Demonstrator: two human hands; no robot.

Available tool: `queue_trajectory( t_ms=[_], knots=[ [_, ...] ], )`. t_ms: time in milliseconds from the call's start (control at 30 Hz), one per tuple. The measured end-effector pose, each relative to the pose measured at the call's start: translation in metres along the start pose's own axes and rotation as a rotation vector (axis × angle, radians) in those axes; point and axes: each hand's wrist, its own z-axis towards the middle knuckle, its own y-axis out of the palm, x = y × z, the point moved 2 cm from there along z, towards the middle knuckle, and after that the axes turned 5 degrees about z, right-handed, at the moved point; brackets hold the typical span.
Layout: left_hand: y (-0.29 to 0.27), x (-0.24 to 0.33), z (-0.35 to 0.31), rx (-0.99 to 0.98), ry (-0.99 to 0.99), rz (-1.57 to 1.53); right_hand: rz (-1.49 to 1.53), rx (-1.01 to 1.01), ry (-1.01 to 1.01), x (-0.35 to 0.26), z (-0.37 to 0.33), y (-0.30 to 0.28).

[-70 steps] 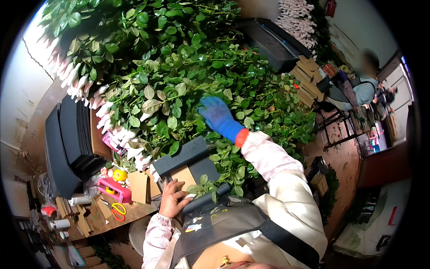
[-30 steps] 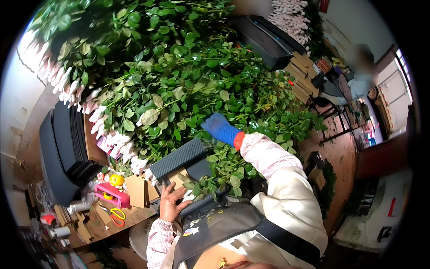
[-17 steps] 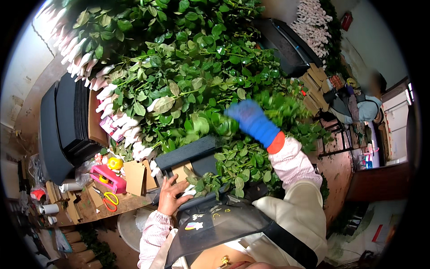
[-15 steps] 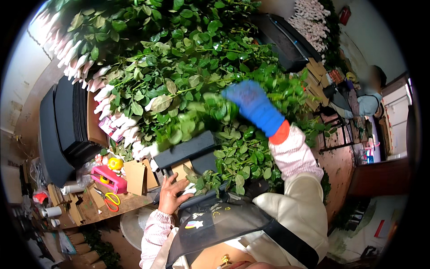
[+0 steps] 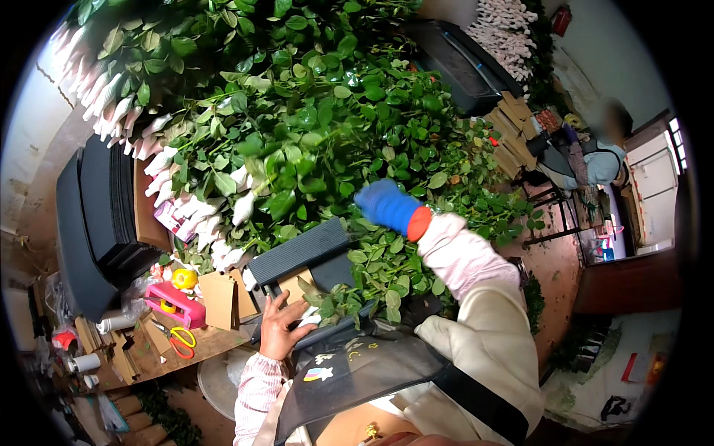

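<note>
My bare left hand (image 5: 282, 325) rests at the left end of a dark tray (image 5: 333, 272), fingers spread over a piece of brown cardboard (image 5: 296, 282). A white-sleeved flower head (image 5: 309, 315) shows between its thumb and forefinger; I cannot see a firm grip. Leafy rose stems (image 5: 390, 271) lie across the tray in front of me. My right hand (image 5: 383, 209), in a blue glove, is low over the leaves beyond the tray. Its fingers are blurred and partly lost among the foliage. A big pile of roses (image 5: 312, 111) with white-sleeved heads (image 5: 197, 215) fills the far side.
Left on the table are scissors (image 5: 175, 339), a pink tape dispenser (image 5: 175, 303), cardboard pieces (image 5: 218, 299) and stacked black boards (image 5: 111, 215). A black bin (image 5: 468, 67) stands behind the pile. At far right is a co-worker (image 5: 601, 163) near more cardboard.
My gloved right hand has come nearer and slightly left, down from the pile toward the tray. Leaves left of it have shifted. My left hand stays at the tray's end.
</note>
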Motion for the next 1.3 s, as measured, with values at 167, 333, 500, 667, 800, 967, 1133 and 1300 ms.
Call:
queue_trajectory(
  t_ms=[167,333,500,667,800,967,1133,1300],
  knots=[
    [-0.002,0.001,0.002,-0.025,0.007,0.003,-0.3,0.155,-0.057,-0.009,0.014,0.093],
    [-0.002,-0.001,-0.001,-0.016,-0.008,0.009,0.018,0.371,-0.235,0.008,-0.022,0.037],
    [-0.002,0.001,-0.002,0.001,0.013,0.024,0.023,0.363,-0.249,-0.012,-0.052,-0.001],
    [0.002,-0.005,-0.003,0.001,0.007,0.012,0.146,0.403,-0.227,0.006,-0.061,-0.039],
    [-0.001,-0.001,-0.002,-0.001,0.018,0.011,0.23,0.683,-0.305,0.026,-0.073,-0.065],
    [-0.001,-0.003,-0.003,-0.008,0.025,0.014,0.101,0.743,-0.349,0.011,-0.082,-0.073],
    [0.0,-0.008,-0.007,0.01,0.025,0.021,0.024,0.556,-0.239,-0.006,-0.055,-0.031],
    [0.002,-0.008,-0.008,0.025,0.074,0.02,0.114,1.185,-0.409,-0.042,-0.098,-0.099]
  ],
)
